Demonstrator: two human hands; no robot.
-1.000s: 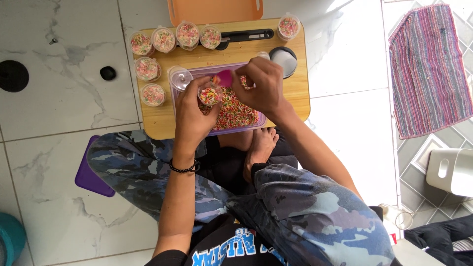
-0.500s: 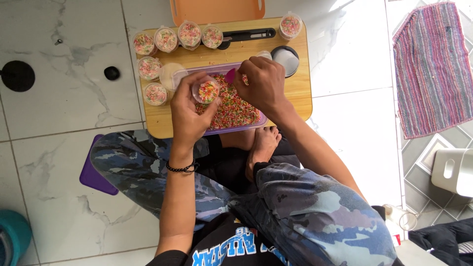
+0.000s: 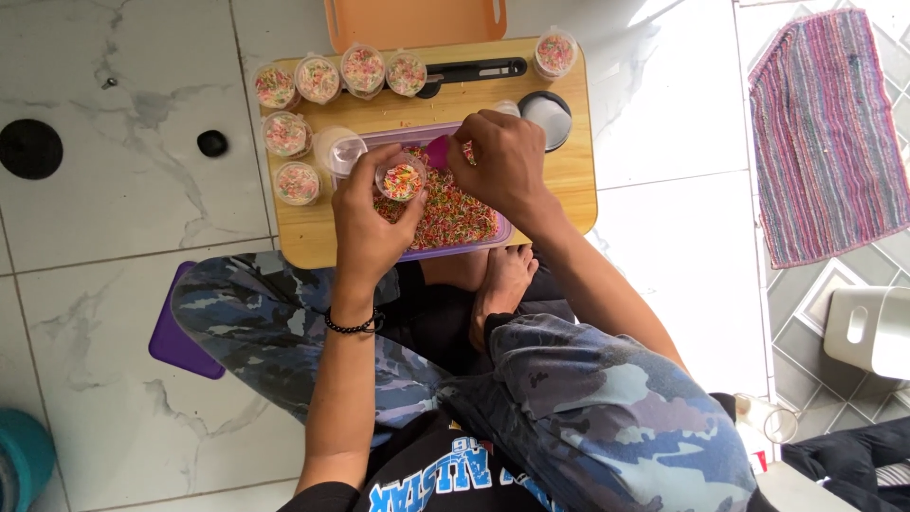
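Our left hand (image 3: 365, 223) pinches a small cup (image 3: 400, 180) of sprinkles; our right hand (image 3: 502, 166) grips a pink scoop (image 3: 438, 152) over the tray (image 3: 455, 248).

A low wooden table (image 3: 569, 180) on the marble floor (image 3: 114, 237) carries a purple sprinkle tray (image 3: 455, 213), seven filled cups (image 3: 318, 80) and a black-handled tool (image 3: 474, 70).

white marbled floor tiles (image 3: 114, 218) with a round black drain (image 3: 30, 149), a striped woven rug (image 3: 827, 133) at right, sunlight falling near the top.
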